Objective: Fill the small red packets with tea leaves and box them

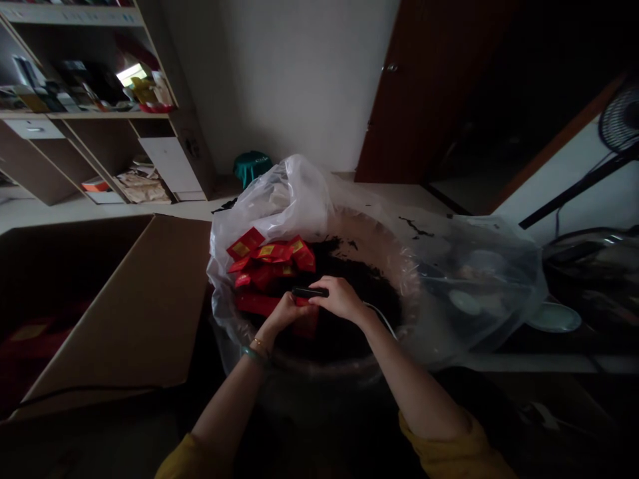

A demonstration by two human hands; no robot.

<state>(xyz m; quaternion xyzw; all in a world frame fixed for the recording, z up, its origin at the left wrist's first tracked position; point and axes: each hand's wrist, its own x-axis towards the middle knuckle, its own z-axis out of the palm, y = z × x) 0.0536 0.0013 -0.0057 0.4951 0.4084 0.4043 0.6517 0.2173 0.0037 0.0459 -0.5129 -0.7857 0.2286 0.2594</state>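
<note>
My left hand (285,313) pinches the upper edge of a red packet (305,324), which hangs over dark loose leaves that look like tea (367,286). My right hand (341,298) is closed around a small black bar-shaped device (310,292), perhaps a bag sealer, lying along the packet's top edge. A thin white line, possibly a cord (382,316), shows beside my right wrist. Several red packets with yellow labels (269,253) are heaped on the leaves to the left. Clear plastic (304,193) lines the round container holding all this.
At left stands an open cardboard box (154,299) with red packets in its shadow. Loose plastic sheeting (464,293) spreads to the right, near a pale green dish or lid (554,317). Behind are a shelf unit (170,159), a green bin (252,166) and a fan (619,123).
</note>
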